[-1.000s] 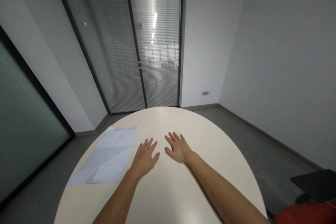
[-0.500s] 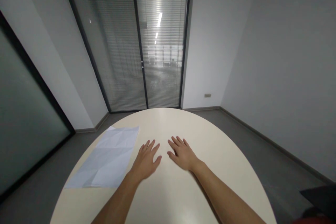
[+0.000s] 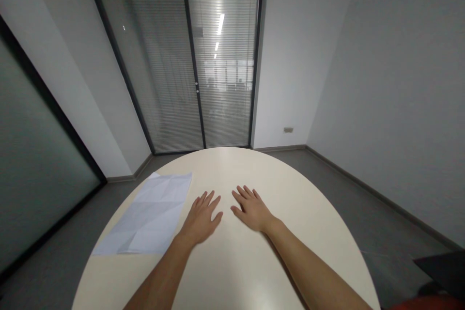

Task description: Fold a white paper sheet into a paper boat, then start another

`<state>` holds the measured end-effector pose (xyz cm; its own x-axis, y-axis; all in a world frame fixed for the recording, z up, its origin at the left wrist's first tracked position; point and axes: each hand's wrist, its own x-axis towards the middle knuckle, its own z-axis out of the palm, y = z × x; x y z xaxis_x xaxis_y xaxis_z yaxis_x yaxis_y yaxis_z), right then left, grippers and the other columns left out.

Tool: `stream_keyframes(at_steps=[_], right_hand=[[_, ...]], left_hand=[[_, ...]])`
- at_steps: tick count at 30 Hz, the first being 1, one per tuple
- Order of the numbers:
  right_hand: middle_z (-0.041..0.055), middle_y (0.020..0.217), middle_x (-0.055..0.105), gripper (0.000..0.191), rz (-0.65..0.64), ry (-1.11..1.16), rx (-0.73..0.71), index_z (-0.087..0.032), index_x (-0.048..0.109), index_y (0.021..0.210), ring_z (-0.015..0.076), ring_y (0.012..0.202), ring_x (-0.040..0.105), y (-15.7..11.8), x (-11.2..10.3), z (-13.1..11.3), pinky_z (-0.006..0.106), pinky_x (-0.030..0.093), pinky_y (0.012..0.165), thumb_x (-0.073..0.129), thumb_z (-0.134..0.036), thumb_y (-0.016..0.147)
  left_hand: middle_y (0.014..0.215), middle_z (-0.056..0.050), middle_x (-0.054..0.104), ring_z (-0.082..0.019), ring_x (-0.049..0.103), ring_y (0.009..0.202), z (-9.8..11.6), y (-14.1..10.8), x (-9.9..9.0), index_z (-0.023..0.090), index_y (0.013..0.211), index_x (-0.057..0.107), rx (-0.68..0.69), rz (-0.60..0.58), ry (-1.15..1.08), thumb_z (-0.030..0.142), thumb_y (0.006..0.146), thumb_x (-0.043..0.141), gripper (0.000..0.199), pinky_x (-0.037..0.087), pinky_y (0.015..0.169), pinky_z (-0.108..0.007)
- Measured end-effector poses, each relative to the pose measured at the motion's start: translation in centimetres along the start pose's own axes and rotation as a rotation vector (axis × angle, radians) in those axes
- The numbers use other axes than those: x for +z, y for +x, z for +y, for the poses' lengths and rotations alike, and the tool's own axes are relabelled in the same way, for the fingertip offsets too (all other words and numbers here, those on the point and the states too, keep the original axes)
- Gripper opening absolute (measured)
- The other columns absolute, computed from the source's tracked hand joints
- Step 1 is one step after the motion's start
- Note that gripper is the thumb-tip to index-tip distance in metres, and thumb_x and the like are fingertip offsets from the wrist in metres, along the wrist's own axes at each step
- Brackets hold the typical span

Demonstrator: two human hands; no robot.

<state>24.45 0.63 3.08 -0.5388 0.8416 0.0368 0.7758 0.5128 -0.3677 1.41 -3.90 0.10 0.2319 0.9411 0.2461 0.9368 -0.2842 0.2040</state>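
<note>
Palm down on the cream round table (image 3: 232, 271), my left hand (image 3: 201, 218) lies with its fingers spread and holds nothing. Just right of it, my right hand (image 3: 251, 209) rests on the same surface, also flat with fingers apart and nothing in it. The two thumbs point toward each other across a small gap. A creased white sheet of paper (image 3: 152, 213) lies to the left of my left hand. My left forearm passes close by the sheet's lower right corner.
A glass door with blinds (image 3: 225, 106) in a black frame stands beyond the table. A wall socket (image 3: 288, 130) sits low on the far wall. Frosted glass (image 3: 32, 155) is at the left. A dark object (image 3: 443, 271) and something red (image 3: 428, 302) show at the lower right.
The view has shifted very slightly. Both hands stay in the same place on the table, and the paper has not moved.
</note>
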Motion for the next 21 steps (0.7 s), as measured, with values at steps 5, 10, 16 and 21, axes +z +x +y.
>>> stream_keyframes(at_steps=[5, 10, 16, 21], right_hand=[[0.0114, 0.167, 0.021, 0.070, 0.005, -0.003, -0.004, -0.021, 0.034, 0.158, 0.0336, 0.155, 0.013, 0.0, 0.4, 0.2, 0.055, 0.009, 0.124, 0.036, -0.059, 0.100], [0.0123, 0.167, 0.022, 0.070, -0.002, -0.008, -0.012, -0.020, 0.035, 0.158, 0.0337, 0.155, 0.013, 0.0, 0.4, 0.3, 0.055, 0.009, 0.123, 0.035, -0.059, 0.100], [0.0127, 0.167, 0.023, 0.069, -0.002, 0.001, -0.026, -0.019, 0.037, 0.157, 0.0335, 0.155, 0.014, -0.2, 0.2, 0.3, 0.055, 0.009, 0.123, 0.035, -0.059, 0.100], [0.0121, 0.166, 0.023, 0.069, 0.002, 0.004, -0.023, -0.020, 0.037, 0.157, 0.0324, 0.155, 0.014, -0.2, 0.3, 0.1, 0.054, 0.009, 0.124, 0.035, -0.059, 0.100]], left_hand=[[0.150, -0.010, 0.055, -0.031, 0.045, 0.142, 0.4, 0.1, -0.6, 0.023, 0.139, 0.059, -0.023, 0.089, 0.050, 0.034, 0.097, 0.048, 0.045, 0.033, 0.119, -0.051], [0.152, -0.016, 0.050, -0.040, 0.038, 0.144, -0.6, -0.4, -2.3, 0.016, 0.136, 0.062, -0.319, 0.236, 0.249, 0.027, 0.094, 0.051, 0.045, 0.027, 0.119, -0.058], [0.154, -0.023, 0.044, -0.043, 0.049, 0.132, -3.1, -1.6, -3.5, 0.014, 0.147, 0.049, -0.700, 0.146, 0.379, 0.037, 0.099, 0.046, 0.054, 0.043, 0.101, -0.057], [0.132, -0.021, 0.062, -0.035, 0.060, 0.116, -3.3, -1.7, -4.5, 0.009, 0.127, 0.061, -0.657, 0.052, 0.383, 0.033, 0.102, 0.037, 0.042, 0.051, 0.087, -0.043]])
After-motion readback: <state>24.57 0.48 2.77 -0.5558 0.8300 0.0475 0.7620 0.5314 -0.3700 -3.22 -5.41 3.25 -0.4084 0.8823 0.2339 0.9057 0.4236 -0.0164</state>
